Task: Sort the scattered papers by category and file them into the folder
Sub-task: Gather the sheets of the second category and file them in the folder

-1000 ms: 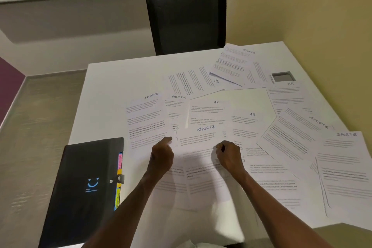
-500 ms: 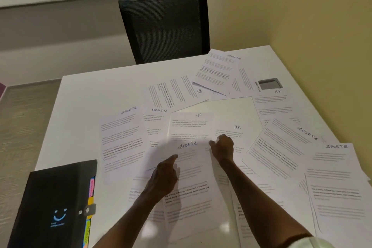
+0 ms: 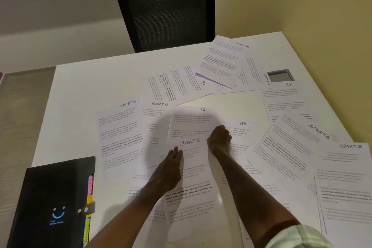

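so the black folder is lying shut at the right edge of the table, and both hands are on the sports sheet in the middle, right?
Not quite: the black folder lies shut at the left edge of the table, not the right, as the head view shows. The rest holds: the left hand and right hand are on the SPORTS sheet in the middle.

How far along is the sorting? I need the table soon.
Nothing looks filed: the folder lies shut at the table's near left corner. In hand: the left hand rests flat on the central SPORTS sheet, and the right hand curls at its top right edge. Left: HR, ADMIN and SPORTS sheets lie scattered and unsorted.
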The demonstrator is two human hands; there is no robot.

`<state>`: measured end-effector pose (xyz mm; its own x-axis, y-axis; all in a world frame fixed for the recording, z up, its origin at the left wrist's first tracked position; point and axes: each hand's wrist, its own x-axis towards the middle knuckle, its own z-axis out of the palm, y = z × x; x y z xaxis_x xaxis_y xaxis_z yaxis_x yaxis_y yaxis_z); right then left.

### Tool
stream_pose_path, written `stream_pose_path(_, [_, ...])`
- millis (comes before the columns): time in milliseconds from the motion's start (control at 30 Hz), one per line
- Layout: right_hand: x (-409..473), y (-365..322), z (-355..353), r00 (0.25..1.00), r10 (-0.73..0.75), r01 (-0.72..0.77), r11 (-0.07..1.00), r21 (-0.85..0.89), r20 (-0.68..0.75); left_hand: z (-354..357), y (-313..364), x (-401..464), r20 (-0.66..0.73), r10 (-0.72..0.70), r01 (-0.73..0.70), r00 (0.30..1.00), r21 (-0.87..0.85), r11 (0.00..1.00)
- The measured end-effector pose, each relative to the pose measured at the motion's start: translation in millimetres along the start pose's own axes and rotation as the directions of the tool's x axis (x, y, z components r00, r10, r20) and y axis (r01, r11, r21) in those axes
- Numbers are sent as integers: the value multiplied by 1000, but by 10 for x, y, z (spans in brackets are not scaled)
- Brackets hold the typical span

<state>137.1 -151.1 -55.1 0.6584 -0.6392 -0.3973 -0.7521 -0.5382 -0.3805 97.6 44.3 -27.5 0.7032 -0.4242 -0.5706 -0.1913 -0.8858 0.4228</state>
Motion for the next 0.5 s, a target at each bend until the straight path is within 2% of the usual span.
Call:
stream_pose_path(167, [34,-91,-20,1000,21,-21,999,-34,-8,29,-20,19,65,-24,22,998,24,999])
stream_pose_path(400, [123,-116,-50,997,34,-29,996,-84,65,-80,-36,122,168,1,-18,986,101,995])
stream_pose_path(500, [122,-105,-66,993,42,-43,999,7,108,-78,-33,108,180,5,-24,984,104,994])
